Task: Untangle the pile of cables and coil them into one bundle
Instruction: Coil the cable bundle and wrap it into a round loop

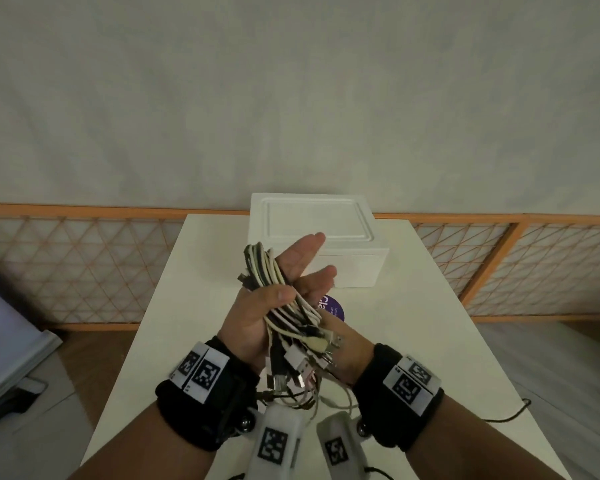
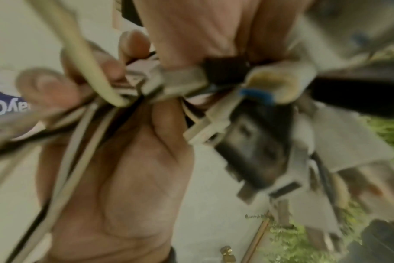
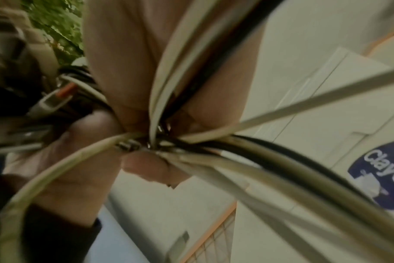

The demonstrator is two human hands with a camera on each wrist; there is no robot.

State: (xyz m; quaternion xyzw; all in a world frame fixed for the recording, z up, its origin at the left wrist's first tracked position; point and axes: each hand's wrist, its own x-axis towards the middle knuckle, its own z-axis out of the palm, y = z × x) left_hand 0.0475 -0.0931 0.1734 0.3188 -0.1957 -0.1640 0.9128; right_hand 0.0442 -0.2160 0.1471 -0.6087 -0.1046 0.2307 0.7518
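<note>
A bundle of white and black cables (image 1: 274,271) is held above the white table (image 1: 194,271). My left hand (image 1: 257,313) grips its middle, the thumb pressed across the strands. My right hand (image 1: 312,261) lies palm up under the bundle with its fingers straight, pointing away. Several USB plug ends (image 1: 302,362) stick out toward me between the wrists, and a few loose strands (image 1: 312,400) hang below. The left wrist view shows blurred plugs (image 2: 254,151) and cords (image 2: 83,124) crossing a palm. In the right wrist view the cables (image 3: 247,160) fan out from under the left thumb (image 3: 146,165).
A white foam box (image 1: 316,220) stands at the table's far edge, just beyond the hands. A purple round sticker (image 1: 335,308) lies on the table under them. One thin black cable (image 1: 510,415) trails off the right edge. An orange lattice fence (image 1: 84,268) runs behind.
</note>
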